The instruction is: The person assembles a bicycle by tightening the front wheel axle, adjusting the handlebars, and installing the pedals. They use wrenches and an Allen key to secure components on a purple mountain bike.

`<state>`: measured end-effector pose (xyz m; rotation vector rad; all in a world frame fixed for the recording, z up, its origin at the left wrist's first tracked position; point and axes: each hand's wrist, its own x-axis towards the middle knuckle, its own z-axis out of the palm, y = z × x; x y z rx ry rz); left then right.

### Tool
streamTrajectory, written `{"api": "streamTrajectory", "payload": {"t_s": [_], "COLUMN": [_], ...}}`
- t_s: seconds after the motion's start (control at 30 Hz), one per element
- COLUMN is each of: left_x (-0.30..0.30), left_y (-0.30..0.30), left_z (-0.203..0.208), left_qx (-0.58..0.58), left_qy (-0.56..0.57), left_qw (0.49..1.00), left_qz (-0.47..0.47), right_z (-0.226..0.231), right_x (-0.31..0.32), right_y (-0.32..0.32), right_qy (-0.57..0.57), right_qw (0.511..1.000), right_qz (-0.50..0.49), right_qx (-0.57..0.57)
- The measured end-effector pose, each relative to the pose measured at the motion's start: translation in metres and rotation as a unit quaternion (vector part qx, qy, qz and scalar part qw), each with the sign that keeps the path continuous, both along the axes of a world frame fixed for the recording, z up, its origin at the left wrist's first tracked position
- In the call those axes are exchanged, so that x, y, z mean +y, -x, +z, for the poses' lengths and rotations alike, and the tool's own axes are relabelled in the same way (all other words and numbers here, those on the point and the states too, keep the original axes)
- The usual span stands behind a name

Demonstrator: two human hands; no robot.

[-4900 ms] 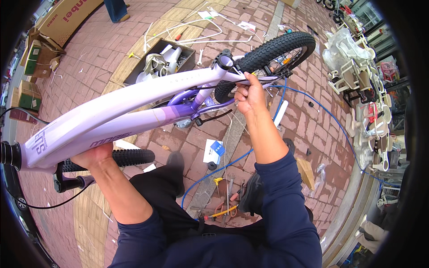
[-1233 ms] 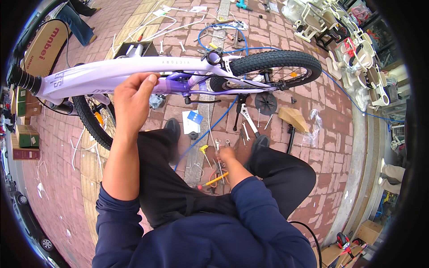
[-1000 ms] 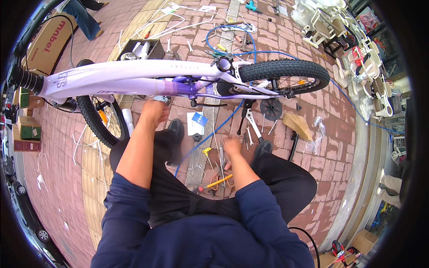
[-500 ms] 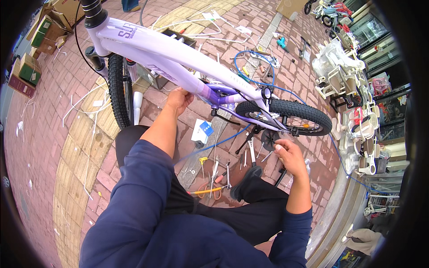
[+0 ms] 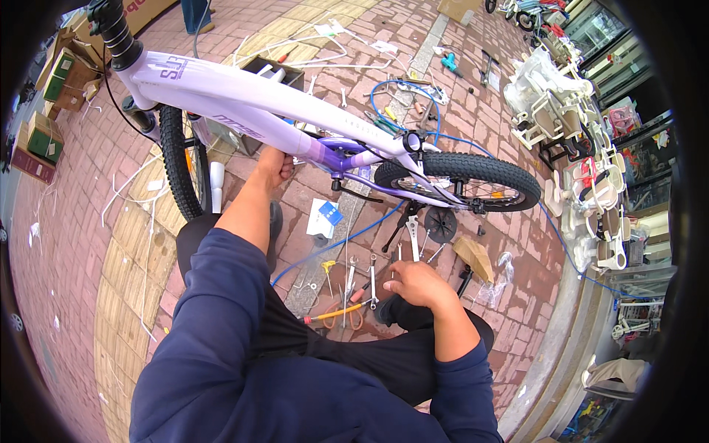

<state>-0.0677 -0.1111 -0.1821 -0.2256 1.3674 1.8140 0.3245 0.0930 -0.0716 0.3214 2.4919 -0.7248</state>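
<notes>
A lilac and purple bicycle (image 5: 221,88) stands across the upper part of the view, its frame running from upper left to its rear wheel (image 5: 458,181). Under the down tube, my left hand (image 5: 277,165) is closed with curled fingers; whatever is inside them is hidden. My right hand (image 5: 415,283) hovers over tools on the paving, fingers partly bent and apart, with nothing visible in it. Nearest its fingertips lies a combination wrench (image 5: 373,279). Close by are an orange-handled tool (image 5: 341,313), a yellow-headed hex key (image 5: 329,266) and a silver flat wrench (image 5: 413,235).
A round black disc (image 5: 441,224) and a brown cardboard piece (image 5: 473,258) lie beyond my right hand. A blue hose (image 5: 354,238) crosses the bricks. White child seats (image 5: 591,192) line the right side; boxes (image 5: 46,139) stand far left. A person's leg (image 5: 195,16) shows at the top.
My right hand has moved left and nearer, from beside the black disc to above the wrenches. The cardboard piece now shows. The bicycle sits slightly further left in view.
</notes>
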Motion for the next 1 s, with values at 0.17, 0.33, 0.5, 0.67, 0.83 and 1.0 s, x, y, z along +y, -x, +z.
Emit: {"api": "streamTrajectory", "payload": {"t_s": [0.17, 0.33, 0.5, 0.67, 0.83, 1.0], "left_x": [0.009, 0.005, 0.003, 0.008, -0.003, -0.002], "left_y": [-0.006, 0.005, 0.004, -0.003, 0.012, 0.004], "left_z": [0.002, -0.004, -0.007, -0.002, -0.014, -0.041], "left_qx": [-0.026, 0.017, 0.041, 0.007, -0.043, -0.038], "left_qy": [-0.044, -0.050, 0.031, -0.072, -0.076, -0.056], "left_qw": [0.998, 0.999, 0.999, 0.997, 0.996, 0.996], "left_qz": [0.039, 0.007, -0.018, 0.035, -0.024, 0.059], "right_z": [0.000, 0.008, 0.010, 0.008, 0.009, 0.012], "right_x": [0.003, 0.002, 0.001, 0.001, 0.001, 0.001], "right_y": [0.005, 0.002, 0.005, 0.005, 0.006, 0.011], "right_qy": [-0.044, -0.017, -0.012, 0.010, -0.011, 0.020], "right_qw": [0.999, 0.998, 1.000, 1.000, 1.000, 1.000], "right_qz": [-0.001, -0.010, 0.009, -0.019, -0.012, -0.008], "right_qx": [0.029, 0.063, -0.003, -0.013, 0.000, -0.016]}}
